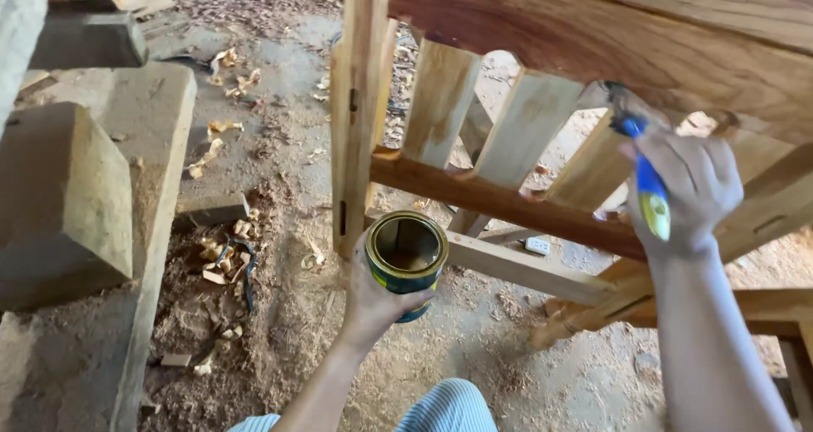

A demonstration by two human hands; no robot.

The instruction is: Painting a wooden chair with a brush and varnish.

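head view looks down on a wooden furniture frame [542,203] lying on its side over a dusty floor [474,347] strewn with sawdust. the left hand [373,292] sits near the middle of the scene, its fingers wrapped around an open round tin [406,258] with a gold rim and a green and yellow side; the tin is held upright, just in front of the frame's pale upright post [357,119], and a dark liquid seems to lie low inside it, though the shadow makes that hard to judge. the right hand [690,186] is raised on the right, fingers clenched around the blue and yellow handle of a brush [648,182]. the brush head points up and away, its tip touching the underside of the broad reddish top board [644,42], close to where one of the pale slanted slats [525,131] meets it. several such slats run side by side between the top board and a darker reddish rail [500,199] below them. a paler rail [525,267] passes just behind the tin. on the far left stand thick grey timber blocks [63,195], with wood shavings [220,258] heaped near them on the floor. striped cloth [449,408] shows at the near edge, between the two forearms.
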